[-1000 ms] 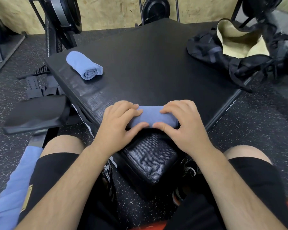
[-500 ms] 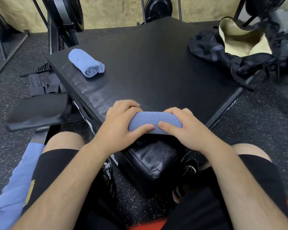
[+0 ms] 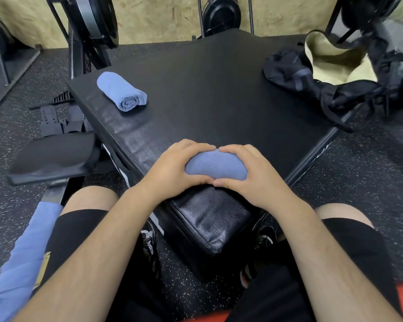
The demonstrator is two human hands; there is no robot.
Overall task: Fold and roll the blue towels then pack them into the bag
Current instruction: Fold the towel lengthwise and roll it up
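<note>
both bare forearms reaching forward and angled inward, left hand [image 3: 172, 168] and right hand [image 3: 256, 177] side by side, fingers curled round one rolled towel [image 3: 215, 167], thumb tips meeting on its near side

Rolled blue towel [image 3: 215, 167] near edge; second roll [image 3: 121, 91] far left; black bag [image 3: 289, 73] open, right.

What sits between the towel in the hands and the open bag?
Nothing visible. The left hand and right hand grip the rolled towel at the near corner of the black pad; only bare pad lies between it and the open bag, far right. The second rolled towel rests far left, off that path.
</note>
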